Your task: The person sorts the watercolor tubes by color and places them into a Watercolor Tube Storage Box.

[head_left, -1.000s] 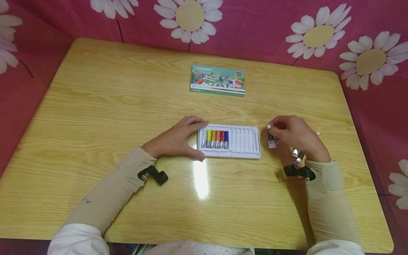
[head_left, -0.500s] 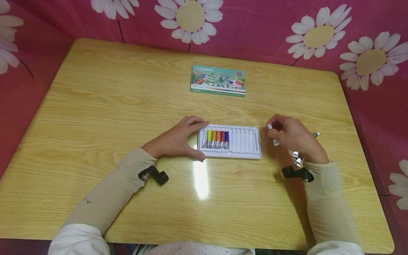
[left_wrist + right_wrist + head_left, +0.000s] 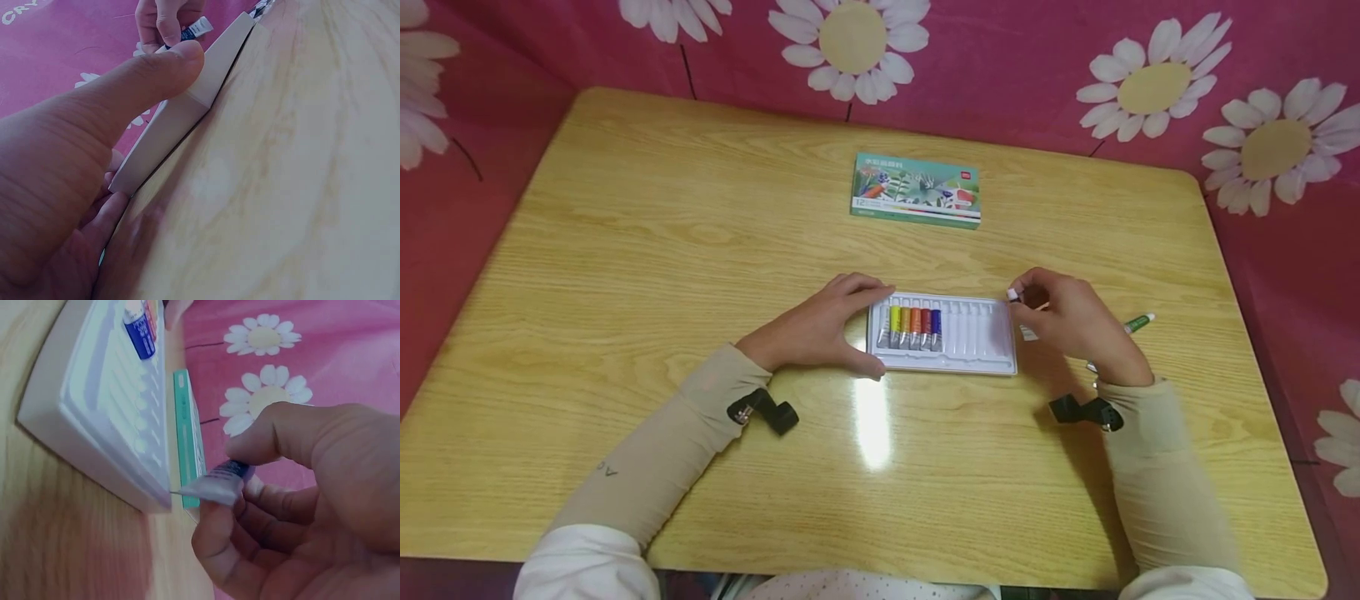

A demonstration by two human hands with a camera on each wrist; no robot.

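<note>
A white plastic tray (image 3: 951,367) lies on the table with several paint tubes side by side in its left half, a blue tube (image 3: 936,330) being the rightmost. Bare slots fill its right half. My left hand (image 3: 816,329) grips the tray's left end, thumb at the near edge and fingers at the far edge. Between thumb and fingers my right hand (image 3: 1067,318) pinches a small paint tube (image 3: 215,484) with a dark label, just beyond the tray's right end. In the head view its white cap points up and its flat end shows below the fingers.
A green-capped paint tube (image 3: 1139,322) lies right of my right hand, and silver tube ends (image 3: 1092,367) peek out under that wrist. A teal paint box (image 3: 916,193) lies farther back on the wooden table (image 3: 700,208). Flowered pink cloth (image 3: 1000,75) hangs behind.
My right hand has moved left with the paint tube, up to the tray's right end, uncovering more of the green tube. The left hand stays on the tray.
</note>
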